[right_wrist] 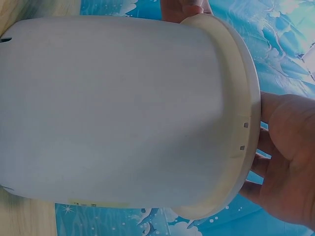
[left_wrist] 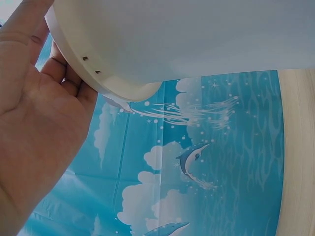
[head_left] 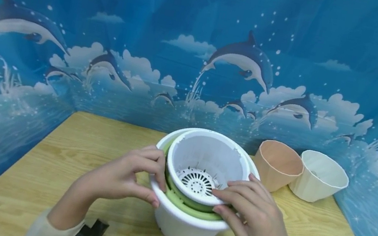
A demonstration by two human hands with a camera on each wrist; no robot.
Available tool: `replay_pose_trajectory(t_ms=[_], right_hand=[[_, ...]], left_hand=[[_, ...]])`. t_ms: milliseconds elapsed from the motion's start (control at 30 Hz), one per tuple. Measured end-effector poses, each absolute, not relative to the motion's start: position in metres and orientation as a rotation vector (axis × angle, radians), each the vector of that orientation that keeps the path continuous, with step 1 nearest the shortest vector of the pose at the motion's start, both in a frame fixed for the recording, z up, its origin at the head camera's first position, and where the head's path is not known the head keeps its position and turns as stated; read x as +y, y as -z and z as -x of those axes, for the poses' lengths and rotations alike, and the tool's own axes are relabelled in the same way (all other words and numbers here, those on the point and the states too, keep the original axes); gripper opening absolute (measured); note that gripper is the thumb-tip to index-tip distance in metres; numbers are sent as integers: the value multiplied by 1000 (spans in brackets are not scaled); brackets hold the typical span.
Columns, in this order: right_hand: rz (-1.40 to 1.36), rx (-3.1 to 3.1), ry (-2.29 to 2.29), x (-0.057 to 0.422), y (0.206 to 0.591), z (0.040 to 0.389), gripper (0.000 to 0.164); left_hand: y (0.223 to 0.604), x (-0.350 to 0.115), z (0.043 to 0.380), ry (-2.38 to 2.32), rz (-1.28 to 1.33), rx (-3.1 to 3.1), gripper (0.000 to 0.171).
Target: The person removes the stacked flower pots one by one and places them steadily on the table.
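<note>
A large white flower pot [head_left: 184, 229] stands upright on the table, with a green pot [head_left: 191, 210] nested in it. Inside the green one sits a smaller white pot [head_left: 211, 151] with a slotted bottom. My left hand [head_left: 126, 172] grips the large pot's left rim, fingers over the inner side and thumb outside; its palm also shows in the left wrist view beside the rim. At the front right, my right hand [head_left: 252, 211] pinches the small white pot's rim, fingers reaching over it and thumb below. The right wrist view shows the large pot's wall [right_wrist: 113, 108].
A peach-coloured pot [head_left: 276, 171] and a cream pot [head_left: 318, 183] stand side by side at the back right of the wooden table [head_left: 114, 134]. A blue dolphin-printed curtain [head_left: 177, 14] surrounds the table at the back and sides.
</note>
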State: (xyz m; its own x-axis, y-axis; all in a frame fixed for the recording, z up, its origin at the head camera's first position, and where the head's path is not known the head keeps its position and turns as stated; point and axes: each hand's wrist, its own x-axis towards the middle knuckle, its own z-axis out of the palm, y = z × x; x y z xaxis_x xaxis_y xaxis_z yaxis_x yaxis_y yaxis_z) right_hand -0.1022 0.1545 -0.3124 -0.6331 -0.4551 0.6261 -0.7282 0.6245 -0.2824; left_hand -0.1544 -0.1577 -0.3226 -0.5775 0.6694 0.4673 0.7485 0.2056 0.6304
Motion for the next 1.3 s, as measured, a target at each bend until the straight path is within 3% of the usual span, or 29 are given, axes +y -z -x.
replay_pose_trajectory(t_ms=[1300], right_hand=[[-935,-2334,-774,153,312,103,29]], left_hand=[[323,-158,156,1330,1385,-2373,21]])
